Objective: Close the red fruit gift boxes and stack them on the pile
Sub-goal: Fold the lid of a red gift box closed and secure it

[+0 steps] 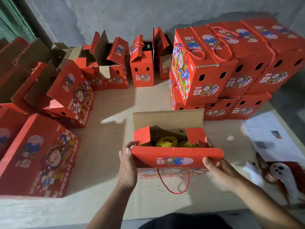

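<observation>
Head view
Box [177, 156]: open, on the cardboard floor [105, 146] in front of the pile [231, 63], far flap up, yellow netted fruit [166, 142] inside.
Left hand [127, 164]: fingers curled on the near flap's left end.
Right hand [217, 166]: grasps the flap's right end.

light: dim overall, bright patches fall across the floor [148, 98] from the upper left | shadows: hard-edged, dark beside the open boxes [115, 63] | blur: soft throughout, the papers [270, 136] at right smeared | distortion: wide-angle bending at edges, corners darkened | glare: none strong
</observation>
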Demonstrator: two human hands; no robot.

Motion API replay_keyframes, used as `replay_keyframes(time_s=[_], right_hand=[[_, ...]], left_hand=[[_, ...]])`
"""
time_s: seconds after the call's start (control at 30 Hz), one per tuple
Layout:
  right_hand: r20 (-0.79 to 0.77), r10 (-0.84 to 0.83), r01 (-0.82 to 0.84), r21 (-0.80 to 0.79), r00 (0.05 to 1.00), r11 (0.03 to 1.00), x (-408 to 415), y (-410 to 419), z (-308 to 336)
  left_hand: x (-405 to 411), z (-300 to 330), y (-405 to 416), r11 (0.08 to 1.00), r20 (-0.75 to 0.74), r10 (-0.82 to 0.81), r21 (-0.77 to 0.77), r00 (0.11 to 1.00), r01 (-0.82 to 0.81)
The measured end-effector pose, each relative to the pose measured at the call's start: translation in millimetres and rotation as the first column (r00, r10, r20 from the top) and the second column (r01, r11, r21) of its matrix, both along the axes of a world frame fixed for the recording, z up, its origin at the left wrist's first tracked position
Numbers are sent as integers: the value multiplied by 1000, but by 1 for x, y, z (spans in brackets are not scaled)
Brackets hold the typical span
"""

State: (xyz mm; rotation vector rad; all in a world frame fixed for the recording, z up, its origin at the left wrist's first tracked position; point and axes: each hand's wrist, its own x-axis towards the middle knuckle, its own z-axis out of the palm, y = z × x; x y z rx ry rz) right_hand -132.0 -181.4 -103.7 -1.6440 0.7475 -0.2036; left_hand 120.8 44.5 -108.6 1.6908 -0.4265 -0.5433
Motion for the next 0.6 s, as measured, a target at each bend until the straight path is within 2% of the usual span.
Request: replay_keyframes(time_s=[0.07, 0.17, 0.27, 0.47, 0.6], right_hand=[[21, -67, 66, 33, 998, 997, 1, 4, 0], [35, -147, 145, 62, 989, 988, 8, 13, 3], [27, -195, 192, 77, 980, 978, 13, 19, 10], [36, -218, 214, 96, 975, 972, 9, 24, 27], [75, -230, 224, 84, 970, 971, 9, 30, 31]], left_hand=[[2, -6, -3, 998, -8, -56, 0, 998, 56], [3, -5, -6, 995, 56, 76, 55, 996, -79], [1, -3, -10, 993, -22, 114, 38, 993, -113], [-4, 10, -10, 987, -275, -107, -144, 956, 70], [-8, 13, -8, 974, -307, -148, -211, 940, 84]])
